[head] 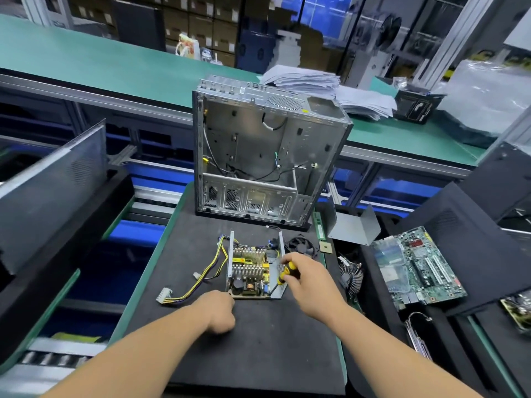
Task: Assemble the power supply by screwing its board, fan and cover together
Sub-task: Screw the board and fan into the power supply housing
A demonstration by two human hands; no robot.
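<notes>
**PSU board sitting in its tray, screwdriver on the near right corner**

The power supply (254, 268) sits open on the black mat (258, 340) covering the counter, just in front of the bare PC case (258, 156). Its metal tray runs long-axis away from the person, toward the case, with two upright side walls left and right. The board (249, 272) lies flat inside, heatsinks across the middle, dark round parts at the near end. The cable bundle (201, 278) exits the far left corner and trails left and toward the person, ending in white connectors on the mat.

The right hand (307, 282) is wrapped around a yellow-and-black screwdriver (286, 272). The handle leans up and to the right, and the shaft points down-left into the near right corner of the tray. The left hand (219, 310) is curled into a loose fist right at the near left corner of the tray, knuckles touching or nearly touching it; can't tell if it's pinching anything.

The black fan (301, 245) lies flat on the mat just past the right wall, behind the right hand. The bent grey cover (352, 225) stands further right, near the case. A motherboard (419, 267) lies well off to the right, and a second fan with a heatsink (350, 275) sits between it and the mat.
</notes>
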